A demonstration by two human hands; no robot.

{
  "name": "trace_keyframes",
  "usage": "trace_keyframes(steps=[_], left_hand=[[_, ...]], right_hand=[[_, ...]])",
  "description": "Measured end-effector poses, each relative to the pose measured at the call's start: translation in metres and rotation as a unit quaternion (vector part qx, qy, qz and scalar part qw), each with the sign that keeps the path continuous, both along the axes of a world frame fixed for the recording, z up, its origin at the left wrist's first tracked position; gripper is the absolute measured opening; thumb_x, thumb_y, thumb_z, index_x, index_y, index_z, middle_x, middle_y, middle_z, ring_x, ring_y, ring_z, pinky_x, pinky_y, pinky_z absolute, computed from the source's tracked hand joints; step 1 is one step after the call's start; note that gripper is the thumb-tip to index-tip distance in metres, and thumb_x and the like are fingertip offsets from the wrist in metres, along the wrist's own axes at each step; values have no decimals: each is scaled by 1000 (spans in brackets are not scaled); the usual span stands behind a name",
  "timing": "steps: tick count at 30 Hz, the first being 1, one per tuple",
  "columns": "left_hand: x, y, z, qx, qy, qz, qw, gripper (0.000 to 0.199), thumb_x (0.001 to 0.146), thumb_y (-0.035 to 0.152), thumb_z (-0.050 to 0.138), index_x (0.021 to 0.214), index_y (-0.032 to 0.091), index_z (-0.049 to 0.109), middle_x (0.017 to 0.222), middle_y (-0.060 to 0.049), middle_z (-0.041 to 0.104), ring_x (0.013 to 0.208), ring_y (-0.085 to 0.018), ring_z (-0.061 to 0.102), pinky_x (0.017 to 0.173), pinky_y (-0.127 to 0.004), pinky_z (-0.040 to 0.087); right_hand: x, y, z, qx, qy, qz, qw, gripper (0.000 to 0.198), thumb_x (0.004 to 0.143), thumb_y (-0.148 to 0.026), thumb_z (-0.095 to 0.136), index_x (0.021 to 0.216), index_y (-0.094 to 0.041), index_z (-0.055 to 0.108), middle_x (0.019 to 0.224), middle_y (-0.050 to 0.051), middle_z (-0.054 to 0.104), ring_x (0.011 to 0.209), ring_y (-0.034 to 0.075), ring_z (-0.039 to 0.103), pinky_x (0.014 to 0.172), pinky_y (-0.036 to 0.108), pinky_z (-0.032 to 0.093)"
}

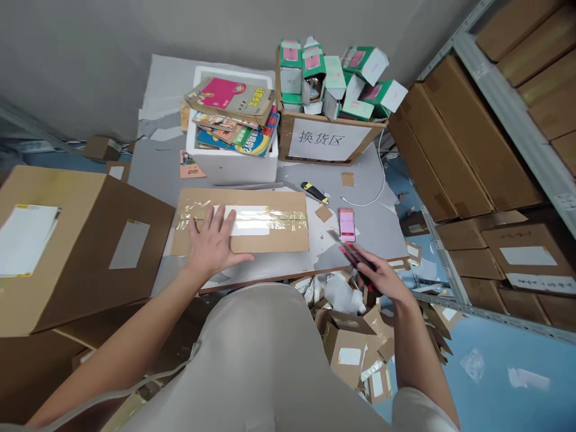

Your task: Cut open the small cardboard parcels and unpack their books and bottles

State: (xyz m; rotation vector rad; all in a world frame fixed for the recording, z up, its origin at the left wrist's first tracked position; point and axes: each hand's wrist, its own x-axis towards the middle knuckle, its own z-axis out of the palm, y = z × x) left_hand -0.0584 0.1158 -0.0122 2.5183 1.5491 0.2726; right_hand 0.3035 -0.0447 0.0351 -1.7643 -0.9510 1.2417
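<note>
A long cardboard box (279, 239), taped along its middle with clear tape, lies on the table in front of me. My left hand (212, 240) rests on its left part with fingers spread, beside a white label (252, 221). My right hand (380, 273) is wrapped round a red and black utility knife (357, 259), its blade out and pointing up and left. The knife is apart from the box, just below a phone (346, 224) with a lit pink screen. A yellow and black box cutter (314, 192) lies behind the box's right end.
Behind stand a white foam box (234, 171) of books and a carton (288, 132) packed with green boxes. A white cable (381, 180) curls at the right. A large carton (81, 240) stands left; shelving (454, 264) is at right. Scrap cartons (355, 342) lie below the table.
</note>
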Motion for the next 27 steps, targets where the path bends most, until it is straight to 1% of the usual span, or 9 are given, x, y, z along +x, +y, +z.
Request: trace_keyframes(steps=[3,6,11,13,16,19,21,22,27], left_hand=[[-10,21,8,6,-28,5,1000,91,67,73,58,140,20,43,148,-20,39,137,-42,31,110,-62,11],[-30,63,10,16,-74,74,994,69,83,60,44,137,17,47,144,-18,45,133,-36,38,110,-54,22],[-73,113,4,-105,-101,125,981,57,83,52,36,115,14,65,116,-15,66,109,-31,58,94,-40,42],[-89,101,4,-116,-103,173,973,51,81,53,38,96,18,70,100,-12,70,97,-30,62,87,-37,45],[-105,52,3,-145,-146,246,947,49,78,61,42,79,20,68,80,-8,69,81,-27,62,76,-35,48],[-107,-11,-4,-228,-265,312,883,51,73,68,50,74,19,65,69,-4,66,69,-22,61,64,-32,49],[-98,-45,-10,-275,-354,325,833,53,70,69,54,79,18,65,70,-4,65,66,-19,60,59,-30,50],[-92,-58,-12,-275,-368,323,827,53,70,69,56,80,17,65,70,-3,64,65,-18,59,58,-29,49],[-78,-75,-18,-226,-361,317,847,51,71,64,60,88,17,66,72,-3,65,68,-17,60,67,-29,50]], right_hand=[[-17,6,-8,31,10,-39,999,50,76,-47,63,124,-32,58,93,5,71,61,22,67,46,35,55],[-65,18,-33,49,43,-50,997,38,81,-51,58,111,-27,56,108,8,68,72,21,70,56,36,59],[-122,62,-71,126,163,-228,952,39,82,-51,59,108,-27,44,106,3,64,63,11,64,62,32,57],[-124,94,-73,149,155,-233,948,42,81,-50,59,111,-27,41,98,1,62,61,10,61,64,30,56],[-125,146,-69,168,127,-182,960,42,81,-50,55,112,-26,41,85,-2,58,62,10,59,65,29,54],[-142,180,-66,174,124,-100,972,42,84,-51,50,116,-25,42,83,-2,58,66,11,60,64,27,52],[-159,185,-68,172,136,-53,974,42,85,-51,50,118,-25,44,87,0,61,70,11,61,64,26,52],[-167,183,-71,171,137,-38,975,42,85,-50,51,118,-25,44,89,1,62,72,12,61,65,26,52],[-182,154,-79,156,116,-41,980,38,87,-47,51,117,-25,47,103,4,65,78,12,62,69,29,53]])
